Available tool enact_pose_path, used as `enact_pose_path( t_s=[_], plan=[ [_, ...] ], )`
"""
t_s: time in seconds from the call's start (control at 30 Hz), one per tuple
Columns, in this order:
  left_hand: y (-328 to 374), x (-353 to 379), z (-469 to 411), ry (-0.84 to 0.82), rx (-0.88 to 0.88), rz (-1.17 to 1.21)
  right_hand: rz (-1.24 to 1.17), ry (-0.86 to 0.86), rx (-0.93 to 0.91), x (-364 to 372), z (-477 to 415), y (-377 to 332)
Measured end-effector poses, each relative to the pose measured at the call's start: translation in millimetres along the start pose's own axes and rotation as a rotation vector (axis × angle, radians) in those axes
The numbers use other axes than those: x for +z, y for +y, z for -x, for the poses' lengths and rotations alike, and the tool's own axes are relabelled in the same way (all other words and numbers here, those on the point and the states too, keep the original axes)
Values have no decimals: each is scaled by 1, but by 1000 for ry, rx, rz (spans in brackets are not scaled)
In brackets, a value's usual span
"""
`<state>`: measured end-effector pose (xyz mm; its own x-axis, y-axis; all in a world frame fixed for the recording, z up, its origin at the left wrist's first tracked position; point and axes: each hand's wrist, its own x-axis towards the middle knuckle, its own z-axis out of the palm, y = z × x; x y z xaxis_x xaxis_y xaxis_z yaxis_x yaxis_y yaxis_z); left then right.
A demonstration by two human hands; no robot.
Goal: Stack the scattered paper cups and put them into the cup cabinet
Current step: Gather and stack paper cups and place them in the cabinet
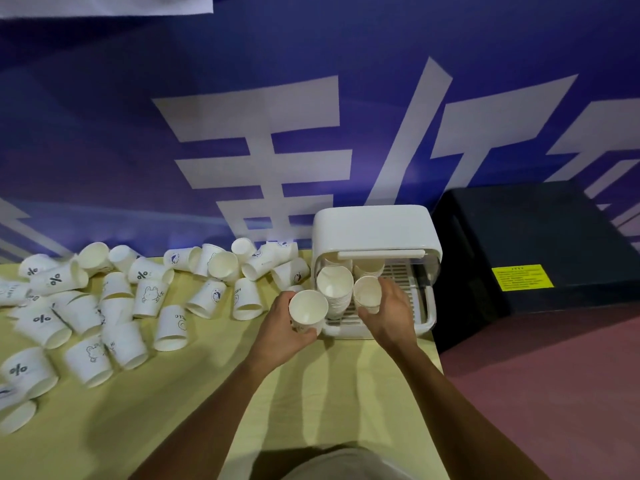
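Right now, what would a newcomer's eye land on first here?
The heap of loose cups strewn over the left of the yellow table strikes first. Next, the two hands at the open white cabinet on the table's right end: the left hand grips one cup, the right hand grips a small stack at its mouth. Behind, a blue banner with huge white characters fills the wall.
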<state>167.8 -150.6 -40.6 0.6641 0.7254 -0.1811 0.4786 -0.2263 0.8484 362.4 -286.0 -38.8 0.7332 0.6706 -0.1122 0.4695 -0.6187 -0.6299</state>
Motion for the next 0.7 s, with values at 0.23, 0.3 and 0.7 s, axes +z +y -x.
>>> enact_pose_path(
  t_s=[0.23, 0.3, 0.7],
  plan=[
    [-1, -6, 6, 11, -4, 4, -250, -115, -176, 3, 28, -37],
    [1, -6, 9, 18, 4, 14, -278, -177, -178, 9, 35, -47],
    [8, -2, 16, -55, 38, 0, -401, -29, -148, 18, 56, -52]
  ],
)
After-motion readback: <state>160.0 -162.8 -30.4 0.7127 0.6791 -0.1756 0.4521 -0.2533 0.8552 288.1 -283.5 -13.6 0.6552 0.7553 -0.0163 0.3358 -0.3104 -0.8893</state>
